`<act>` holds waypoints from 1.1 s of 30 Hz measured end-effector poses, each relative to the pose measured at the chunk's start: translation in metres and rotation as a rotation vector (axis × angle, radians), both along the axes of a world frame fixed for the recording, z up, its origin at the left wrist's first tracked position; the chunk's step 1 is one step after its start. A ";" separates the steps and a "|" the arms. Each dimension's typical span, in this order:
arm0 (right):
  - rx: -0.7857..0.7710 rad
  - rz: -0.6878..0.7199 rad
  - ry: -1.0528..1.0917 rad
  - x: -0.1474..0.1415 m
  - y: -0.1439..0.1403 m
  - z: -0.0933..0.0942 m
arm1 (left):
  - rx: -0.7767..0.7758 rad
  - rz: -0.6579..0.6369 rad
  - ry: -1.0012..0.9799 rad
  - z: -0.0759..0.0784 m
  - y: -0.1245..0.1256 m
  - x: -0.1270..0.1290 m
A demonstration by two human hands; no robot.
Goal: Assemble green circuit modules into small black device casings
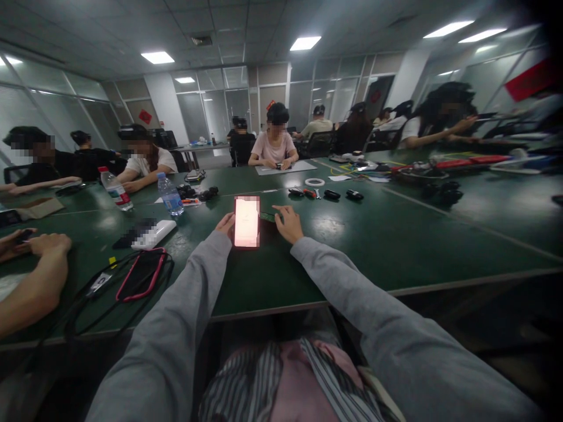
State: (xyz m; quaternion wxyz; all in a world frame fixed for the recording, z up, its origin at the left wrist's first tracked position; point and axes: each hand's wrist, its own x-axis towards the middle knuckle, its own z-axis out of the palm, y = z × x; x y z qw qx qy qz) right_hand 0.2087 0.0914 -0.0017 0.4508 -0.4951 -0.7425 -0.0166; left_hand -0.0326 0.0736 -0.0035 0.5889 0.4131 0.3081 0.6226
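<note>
From the head view, my left hand holds the lit phone upright by its left edge on the green worktop, grip pinching it. My right hand rests just right of the phone, fingers spread on the worktop, touching a small dark item I cannot identify.

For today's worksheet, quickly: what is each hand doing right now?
Left hand: holds the lit phone by its edge.
Right hand: open, fingers resting on the table.
</note>
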 end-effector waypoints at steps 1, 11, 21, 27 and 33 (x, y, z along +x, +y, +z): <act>-0.007 0.007 0.000 0.000 0.001 -0.001 | -0.003 0.013 0.006 0.000 0.000 0.000; -0.074 0.090 -0.022 0.000 0.005 -0.008 | -0.030 0.097 0.041 0.004 -0.004 0.004; -0.088 0.126 -0.055 -0.001 0.010 -0.014 | -0.001 0.039 0.041 0.006 -0.010 0.003; -0.084 0.140 -0.076 -0.001 0.009 -0.015 | 0.021 0.014 0.029 0.008 -0.016 0.003; -0.114 0.151 -0.097 -0.001 0.009 -0.015 | -0.002 0.025 0.021 0.009 -0.016 0.004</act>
